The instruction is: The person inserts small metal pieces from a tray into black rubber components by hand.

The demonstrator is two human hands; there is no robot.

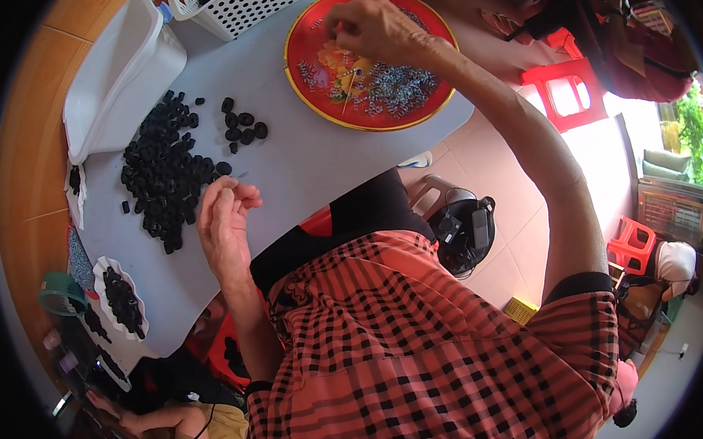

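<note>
Over the far left part of a round red tray [295, 68] with a gold rim is my right hand [375, 31]. Its fingers are bent together, and whatever they hold is hidden. Small silvery coil springs [404, 88] are heaped on the tray's right side, with others scattered across its flower pattern. My left hand [227, 226] is raised by the near right side of a pile of small black ring-shaped parts [161, 172]. Its thumb and fingers are curled together; anything between them is too small to make out. Several black rings [244, 128] lie apart from the pile.
A tall white bin [123, 68] and a perforated white basket [243, 11] stand along the far left of the grey table [291, 158]. A white scalloped dish [122, 300] holds more black parts. Another person's arm [154, 421] shows at lower left. A red stool [565, 91] stands beyond the table.
</note>
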